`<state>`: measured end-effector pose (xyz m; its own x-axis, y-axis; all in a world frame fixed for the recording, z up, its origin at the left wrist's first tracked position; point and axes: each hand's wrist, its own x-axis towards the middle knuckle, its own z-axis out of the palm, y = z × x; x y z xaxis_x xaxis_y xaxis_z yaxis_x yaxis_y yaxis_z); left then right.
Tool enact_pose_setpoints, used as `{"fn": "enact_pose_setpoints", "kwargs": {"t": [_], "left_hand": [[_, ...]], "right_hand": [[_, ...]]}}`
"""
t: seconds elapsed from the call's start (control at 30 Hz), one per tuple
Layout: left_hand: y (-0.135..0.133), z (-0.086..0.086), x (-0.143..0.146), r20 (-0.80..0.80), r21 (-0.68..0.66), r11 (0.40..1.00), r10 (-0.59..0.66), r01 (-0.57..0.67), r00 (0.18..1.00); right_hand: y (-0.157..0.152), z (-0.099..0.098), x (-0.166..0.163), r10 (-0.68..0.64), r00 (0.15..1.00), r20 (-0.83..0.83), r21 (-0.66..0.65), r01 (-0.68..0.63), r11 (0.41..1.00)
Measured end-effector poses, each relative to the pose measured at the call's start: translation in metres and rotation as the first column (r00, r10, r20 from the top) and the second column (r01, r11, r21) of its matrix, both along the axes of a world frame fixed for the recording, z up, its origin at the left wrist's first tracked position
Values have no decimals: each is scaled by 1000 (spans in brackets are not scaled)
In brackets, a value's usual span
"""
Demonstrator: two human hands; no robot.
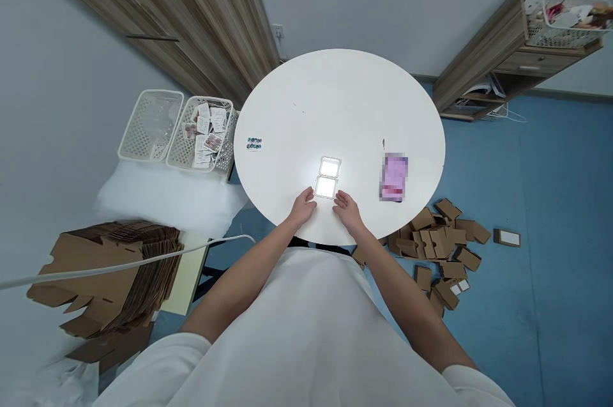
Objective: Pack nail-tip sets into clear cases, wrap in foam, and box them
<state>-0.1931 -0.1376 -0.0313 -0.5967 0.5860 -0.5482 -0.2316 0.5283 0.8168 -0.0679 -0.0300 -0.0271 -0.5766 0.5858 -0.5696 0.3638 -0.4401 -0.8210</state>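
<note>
A small hinged transparent case point(326, 188) lies opened out on the white round table point(345, 94), its two bright halves one above the other. At its lower left corner is my left hand point(302, 207), fingers apart and nothing visible in them. My right hand point(348, 209) rests beside the lower right corner, fingers loosely stretched toward the case. Whether the fingertips touch its edge is too small to tell. Farther left on the table lies a small sheet of dark green round pieces point(254, 144). To the right is a blurred-out pink-purple rectangular item point(394, 177).
Two white baskets stand left of the table: one basket point(143, 150) holds transparent plastic pieces, the other point(189, 163) printed packets point(214, 129). Flattened cardboard point(108, 266) is stacked at lower left, with a white cable point(158, 258) across it. Small brown boxes point(438, 241) litter the right floor.
</note>
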Motion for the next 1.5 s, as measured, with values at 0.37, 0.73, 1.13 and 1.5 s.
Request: {"fn": "enact_pose_setpoints", "kwargs": {"t": [0.37, 0.73, 1.13, 1.5], "left_hand": [[-54, 3, -99, -388, -144, 989, -37, -21, 921], [-64, 11, -243, -628, -435, 892, -396, 120, 670], [-33, 5, -306, -455, -501, 791, -585, 350, 671], [-27, -6, -311, -458, -427, 803, -589, 417, 666]], "right_hand": [[5, 28, -32, 103, 990, 95, 408, -133, 903], [-25, 7, -181, 433, 851, 299, 486, -526, 698], [-30, -18, -298, 377, 813, 443, 587, -581, 564], [-36, -26, -320, 313, 751, 582, 570, -651, 501]]}}
